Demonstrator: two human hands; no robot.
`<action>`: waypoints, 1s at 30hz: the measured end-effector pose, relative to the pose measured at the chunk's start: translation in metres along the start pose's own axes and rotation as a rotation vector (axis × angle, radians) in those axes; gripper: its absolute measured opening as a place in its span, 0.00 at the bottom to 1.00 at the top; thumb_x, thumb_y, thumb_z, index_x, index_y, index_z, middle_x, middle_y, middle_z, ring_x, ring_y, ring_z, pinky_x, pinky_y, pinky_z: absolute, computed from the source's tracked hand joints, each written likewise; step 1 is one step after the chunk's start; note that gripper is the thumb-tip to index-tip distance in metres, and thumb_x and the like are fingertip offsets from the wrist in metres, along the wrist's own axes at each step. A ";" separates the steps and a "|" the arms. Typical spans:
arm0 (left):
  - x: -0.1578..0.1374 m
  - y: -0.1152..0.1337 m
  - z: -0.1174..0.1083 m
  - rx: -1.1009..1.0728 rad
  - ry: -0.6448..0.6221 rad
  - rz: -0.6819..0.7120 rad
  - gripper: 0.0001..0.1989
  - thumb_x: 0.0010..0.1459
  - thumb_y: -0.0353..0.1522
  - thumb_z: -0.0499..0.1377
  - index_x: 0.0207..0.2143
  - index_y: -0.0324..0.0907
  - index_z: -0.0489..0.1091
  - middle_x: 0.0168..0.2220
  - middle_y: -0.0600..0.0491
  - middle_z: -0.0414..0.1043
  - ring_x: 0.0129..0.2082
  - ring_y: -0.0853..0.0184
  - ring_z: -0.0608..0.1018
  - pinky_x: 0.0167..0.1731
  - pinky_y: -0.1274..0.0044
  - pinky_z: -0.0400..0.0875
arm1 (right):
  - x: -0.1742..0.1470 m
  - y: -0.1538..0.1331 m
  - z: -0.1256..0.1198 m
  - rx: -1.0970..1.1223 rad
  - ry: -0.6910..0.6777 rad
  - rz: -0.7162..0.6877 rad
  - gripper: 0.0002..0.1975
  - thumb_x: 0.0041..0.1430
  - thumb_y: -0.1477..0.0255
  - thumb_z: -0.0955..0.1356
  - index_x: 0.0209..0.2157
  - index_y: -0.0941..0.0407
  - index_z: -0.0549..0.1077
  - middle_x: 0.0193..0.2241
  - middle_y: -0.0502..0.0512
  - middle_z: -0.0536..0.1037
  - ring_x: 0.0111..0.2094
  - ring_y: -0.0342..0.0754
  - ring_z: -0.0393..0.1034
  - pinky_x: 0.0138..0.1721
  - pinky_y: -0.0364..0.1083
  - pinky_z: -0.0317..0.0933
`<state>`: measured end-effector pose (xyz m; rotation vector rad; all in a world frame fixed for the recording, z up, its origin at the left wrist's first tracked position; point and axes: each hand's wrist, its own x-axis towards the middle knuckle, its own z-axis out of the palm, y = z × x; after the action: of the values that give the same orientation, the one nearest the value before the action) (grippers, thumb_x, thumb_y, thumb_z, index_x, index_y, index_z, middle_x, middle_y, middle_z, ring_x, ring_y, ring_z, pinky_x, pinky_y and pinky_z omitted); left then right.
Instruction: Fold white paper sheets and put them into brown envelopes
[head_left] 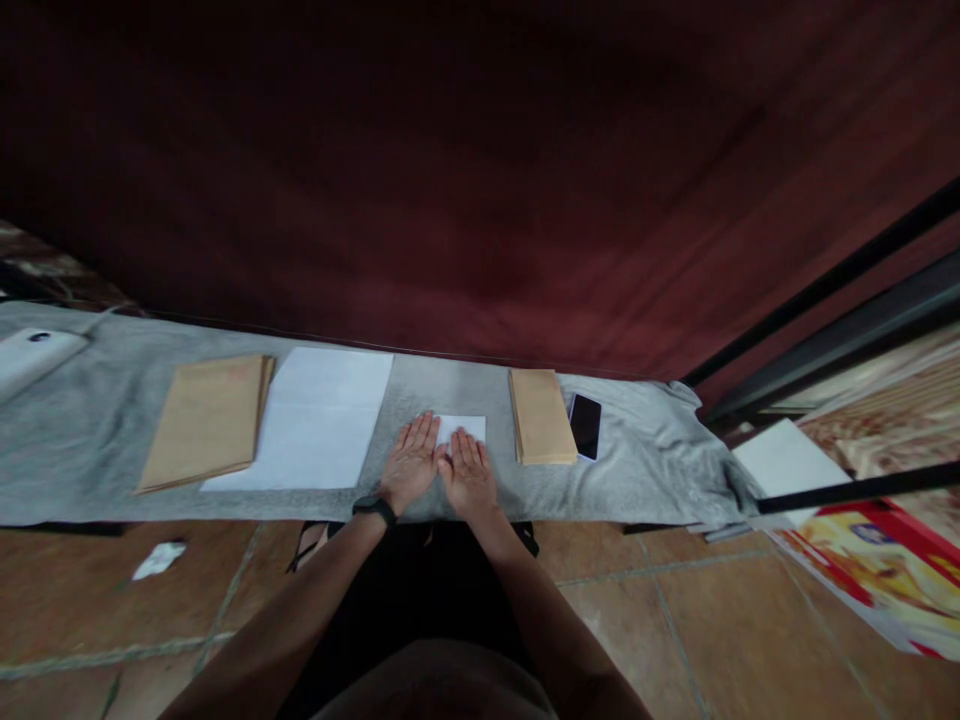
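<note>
A small white piece of paper, seemingly folded, (471, 425) lies on the grey cloth before me. My right hand (469, 478) rests flat on it, fingers stretched out. Beside it my left hand (411, 465), also flat with fingers extended, lies at the paper's left edge; a dark band circles that wrist. Larger white sheets (330, 420) lie to the left, partly under a stack of big brown envelopes (206, 415). Right of my hands is a stack of smaller brown envelopes (544, 418).
A dark-screened phone (585, 427) lies right of the small envelopes. At the far left sits a white device (37, 360) with a cable. Dark red fabric (480, 200) hangs behind the cloth-covered surface. A red and yellow box (885, 570) stands at right, near black metal bars.
</note>
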<state>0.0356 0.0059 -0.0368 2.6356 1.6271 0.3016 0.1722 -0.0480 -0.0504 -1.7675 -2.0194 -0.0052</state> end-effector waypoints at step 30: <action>-0.047 0.013 0.001 -0.084 0.085 0.239 0.34 0.70 0.47 0.43 0.68 0.33 0.56 0.68 0.38 0.57 0.69 0.56 0.59 0.67 0.61 0.57 | -0.051 0.060 -0.046 0.016 -0.091 -0.148 0.23 0.72 0.67 0.61 0.64 0.60 0.66 0.64 0.60 0.67 0.65 0.53 0.61 0.69 0.57 0.48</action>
<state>0.0272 -0.0416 -0.0434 2.7881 1.2862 0.4839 0.2473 -0.0986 -0.0438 -1.6325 -2.2052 0.0458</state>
